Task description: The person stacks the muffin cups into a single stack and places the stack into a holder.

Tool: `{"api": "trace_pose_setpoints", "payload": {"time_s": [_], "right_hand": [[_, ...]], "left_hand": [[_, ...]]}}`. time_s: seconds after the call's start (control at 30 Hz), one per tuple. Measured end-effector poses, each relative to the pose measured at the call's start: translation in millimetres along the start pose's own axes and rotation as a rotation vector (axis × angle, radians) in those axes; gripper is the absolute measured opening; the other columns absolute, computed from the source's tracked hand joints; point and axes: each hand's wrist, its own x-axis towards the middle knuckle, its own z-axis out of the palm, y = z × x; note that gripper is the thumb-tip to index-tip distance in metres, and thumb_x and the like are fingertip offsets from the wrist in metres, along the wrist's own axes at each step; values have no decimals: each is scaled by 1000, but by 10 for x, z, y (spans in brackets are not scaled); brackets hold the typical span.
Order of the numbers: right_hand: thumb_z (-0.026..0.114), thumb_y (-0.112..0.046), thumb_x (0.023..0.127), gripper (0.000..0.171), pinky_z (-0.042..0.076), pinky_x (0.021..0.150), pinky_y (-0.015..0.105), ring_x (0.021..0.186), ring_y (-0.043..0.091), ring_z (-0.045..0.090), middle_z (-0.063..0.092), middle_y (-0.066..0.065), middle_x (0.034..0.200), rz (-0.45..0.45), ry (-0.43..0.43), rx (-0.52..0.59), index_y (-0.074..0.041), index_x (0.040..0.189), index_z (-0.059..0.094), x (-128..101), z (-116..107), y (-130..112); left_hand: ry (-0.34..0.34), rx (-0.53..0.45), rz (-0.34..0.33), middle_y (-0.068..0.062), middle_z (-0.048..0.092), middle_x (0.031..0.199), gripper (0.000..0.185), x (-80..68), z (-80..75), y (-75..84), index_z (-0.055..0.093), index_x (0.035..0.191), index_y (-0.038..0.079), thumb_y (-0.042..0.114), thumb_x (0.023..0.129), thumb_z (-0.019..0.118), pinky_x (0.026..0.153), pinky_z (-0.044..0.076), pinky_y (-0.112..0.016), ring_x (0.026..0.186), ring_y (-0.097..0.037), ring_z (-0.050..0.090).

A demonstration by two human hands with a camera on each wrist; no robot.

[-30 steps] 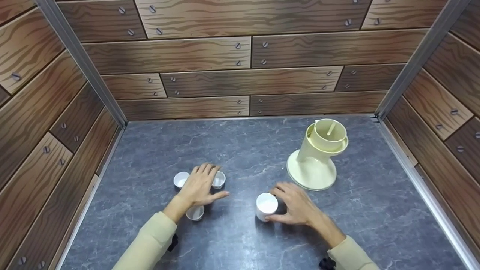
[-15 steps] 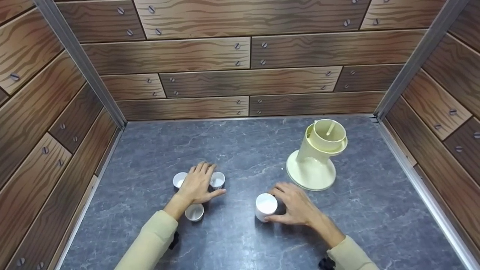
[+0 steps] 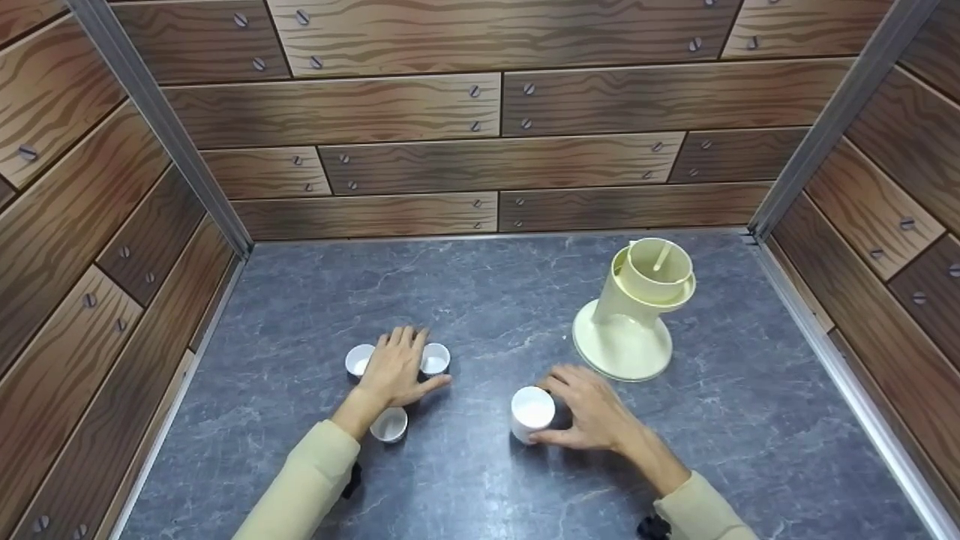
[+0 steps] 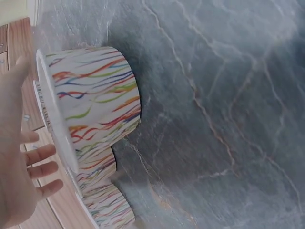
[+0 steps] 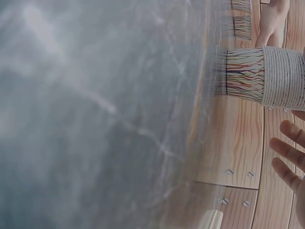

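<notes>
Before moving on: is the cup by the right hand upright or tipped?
Upright: the cup stands on the table with its round mouth facing up.

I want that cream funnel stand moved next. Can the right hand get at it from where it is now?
Probably yes. The right hand rests by the tall white cup, and the cream funnel stand is just beyond its fingers, with only bare grey tabletop between. The cup sits on the hand's other side.
</notes>
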Motion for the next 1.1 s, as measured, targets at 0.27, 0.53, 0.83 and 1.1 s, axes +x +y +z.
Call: {"api": "trace_pose_setpoints", "payload": {"time_s": [0.27,0.53,0.83,1.1], "right_hand": [[80,-75,75,67,54,84,32,95,12,64,67,-5,104,-5,5,-10,-21,113,71,-2,-3,1],[81,-74,75,67,56,86,35,96,14,65,68,-3,106,-4,4,-20,-20,114,71,-7,5,2],[80,-74,75,67,56,85,34,97,12,64,68,-4,106,1,-2,-10,-20,114,71,-4,-2,-3],[82,-72,74,63,53,81,31,93,10,62,65,-7,101,-1,2,6,-22,111,70,5,-3,-11]], "left_hand": [[17,85,-9,-23,61,135,96,-3,22,13,48,149,-3,74,94,57,102,49,-54,125,-39,57],[-8,106,-12,-23,61,130,89,7,15,17,52,145,-4,71,96,57,99,49,-53,122,-39,56],[11,113,-4,-22,62,123,82,4,13,8,58,135,-3,70,97,57,95,49,-52,115,-38,57],[40,124,7,-19,62,114,75,-9,20,-2,62,121,-2,68,97,58,90,48,-50,108,-36,57]]}}
